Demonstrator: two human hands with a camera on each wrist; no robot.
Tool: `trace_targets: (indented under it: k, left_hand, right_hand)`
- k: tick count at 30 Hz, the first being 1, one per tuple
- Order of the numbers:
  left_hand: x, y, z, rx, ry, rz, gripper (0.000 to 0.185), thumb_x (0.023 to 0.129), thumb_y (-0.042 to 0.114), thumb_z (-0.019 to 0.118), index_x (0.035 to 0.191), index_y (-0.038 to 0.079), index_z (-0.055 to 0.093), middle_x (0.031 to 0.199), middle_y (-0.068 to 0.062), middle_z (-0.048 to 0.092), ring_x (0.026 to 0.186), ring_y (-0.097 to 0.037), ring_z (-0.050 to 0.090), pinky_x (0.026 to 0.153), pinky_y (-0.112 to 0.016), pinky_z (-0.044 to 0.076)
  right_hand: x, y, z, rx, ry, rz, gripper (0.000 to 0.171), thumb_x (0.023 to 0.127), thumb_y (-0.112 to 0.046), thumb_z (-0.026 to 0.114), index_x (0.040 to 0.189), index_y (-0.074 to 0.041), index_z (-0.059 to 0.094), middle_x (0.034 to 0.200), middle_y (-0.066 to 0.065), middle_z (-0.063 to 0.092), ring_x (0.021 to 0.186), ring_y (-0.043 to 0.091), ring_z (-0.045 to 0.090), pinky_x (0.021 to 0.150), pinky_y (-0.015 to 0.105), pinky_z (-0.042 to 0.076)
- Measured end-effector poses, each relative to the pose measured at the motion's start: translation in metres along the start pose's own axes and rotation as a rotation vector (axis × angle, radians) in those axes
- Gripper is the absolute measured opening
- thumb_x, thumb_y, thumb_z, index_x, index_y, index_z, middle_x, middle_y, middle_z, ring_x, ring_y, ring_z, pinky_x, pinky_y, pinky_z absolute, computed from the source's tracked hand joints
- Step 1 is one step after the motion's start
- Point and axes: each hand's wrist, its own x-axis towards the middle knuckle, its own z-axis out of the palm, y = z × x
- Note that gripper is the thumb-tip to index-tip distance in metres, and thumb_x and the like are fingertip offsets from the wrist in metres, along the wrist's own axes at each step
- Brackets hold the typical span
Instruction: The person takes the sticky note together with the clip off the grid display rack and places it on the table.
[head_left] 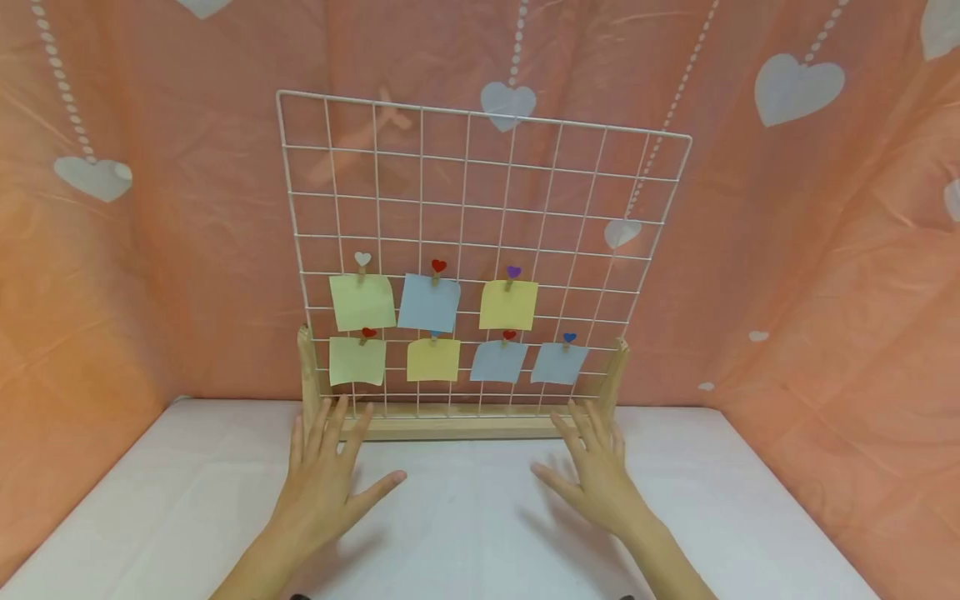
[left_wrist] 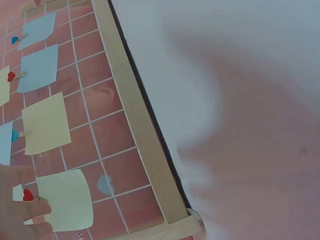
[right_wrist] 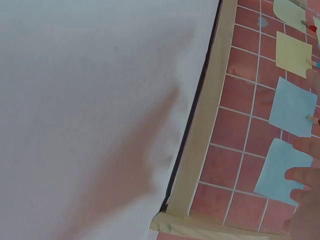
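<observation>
My left hand (head_left: 318,487) and right hand (head_left: 600,483) hover over the white table, fingers spread, holding nothing. Before them stands a white wire grid (head_left: 422,107) in a wooden base (head_left: 465,428). Heart-topped clips fasten sticky notes to it in two rows. The upper row has a green note (head_left: 363,304), a blue note (head_left: 429,304) and a yellow note (head_left: 508,307). Below hang another green note (left_wrist: 67,202), a second yellow note (left_wrist: 46,125) and two more blue notes, the rightmost blue note (right_wrist: 281,170) partly behind my right fingers in the right wrist view.
An orange-pink curtain (head_left: 202,275) with white hearts surrounds the table at the back and sides. The white tabletop (head_left: 465,517) stretches in front of the base. Wooden end posts (head_left: 613,379) hold the grid's lower corners.
</observation>
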Motion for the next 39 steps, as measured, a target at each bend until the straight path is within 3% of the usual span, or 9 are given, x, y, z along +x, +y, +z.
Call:
trace_targets:
  k: [10, 18, 21, 29, 36, 39]
  left_hand:
    - [0.013, -0.008, 0.001, -0.032, 0.136, 0.009, 0.074, 0.087, 0.051, 0.061, 0.137, -0.001, 0.044, 0.142, -0.026, 0.039, 0.137, -0.042, 0.027, 0.116, -0.058, 0.012]
    - [0.025, -0.013, -0.005, -0.104, 0.251, 0.028, 0.055, 0.093, 0.037, 0.057, 0.124, -0.008, 0.049, 0.130, -0.028, 0.045, 0.124, -0.044, 0.040, 0.105, -0.061, 0.029]
    - [0.030, -0.014, -0.006, -0.131, 0.288, 0.023, 0.050, 0.095, 0.032, 0.056, 0.123, -0.009, 0.049, 0.129, -0.030, 0.045, 0.122, -0.046, 0.041, 0.102, -0.061, 0.031]
    - [0.043, -0.013, -0.014, -0.195, 0.320, -0.027, 0.040, 0.091, 0.015, 0.058, 0.120, -0.012, 0.049, 0.126, -0.031, 0.047, 0.116, -0.047, 0.044, 0.096, -0.060, 0.036]
    - [0.060, -0.016, -0.022, -0.345, 0.351, -0.082, 0.037, 0.087, 0.002, 0.059, 0.119, -0.012, 0.048, 0.118, -0.031, 0.049, 0.109, -0.047, 0.047, 0.088, -0.058, 0.040]
    - [0.068, -0.017, -0.025, -0.405, 0.356, -0.122, 0.038, 0.087, -0.001, 0.058, 0.121, -0.012, 0.048, 0.117, -0.032, 0.048, 0.109, -0.047, 0.048, 0.086, -0.058, 0.041]
  right_hand:
    - [0.017, -0.012, 0.006, 0.064, 0.132, -0.124, 0.062, 0.082, -0.030, 0.074, 0.134, -0.004, 0.051, 0.143, 0.022, 0.044, 0.137, 0.042, 0.032, 0.108, 0.064, 0.019]
    - [0.039, -0.030, 0.009, 0.164, 0.183, -0.128, 0.055, 0.082, -0.019, 0.074, 0.129, 0.001, 0.055, 0.137, 0.022, 0.051, 0.130, 0.041, 0.043, 0.103, 0.066, 0.033]
    - [0.049, -0.039, 0.009, 0.205, 0.184, -0.120, 0.051, 0.083, -0.018, 0.073, 0.127, 0.002, 0.056, 0.135, 0.022, 0.053, 0.127, 0.040, 0.046, 0.102, 0.062, 0.038]
    - [0.074, -0.057, 0.009, 0.282, 0.194, -0.118, 0.044, 0.086, -0.016, 0.070, 0.126, 0.000, 0.057, 0.127, 0.018, 0.059, 0.118, 0.036, 0.054, 0.097, 0.054, 0.046]
    - [0.100, -0.073, 0.005, 0.402, 0.209, -0.146, 0.039, 0.088, -0.013, 0.066, 0.123, 0.003, 0.058, 0.118, 0.020, 0.062, 0.101, 0.038, 0.060, 0.082, 0.048, 0.054]
    - [0.109, -0.080, 0.003, 0.451, 0.213, -0.130, 0.036, 0.089, -0.011, 0.065, 0.121, 0.004, 0.059, 0.117, 0.022, 0.062, 0.102, 0.037, 0.060, 0.078, 0.046, 0.056]
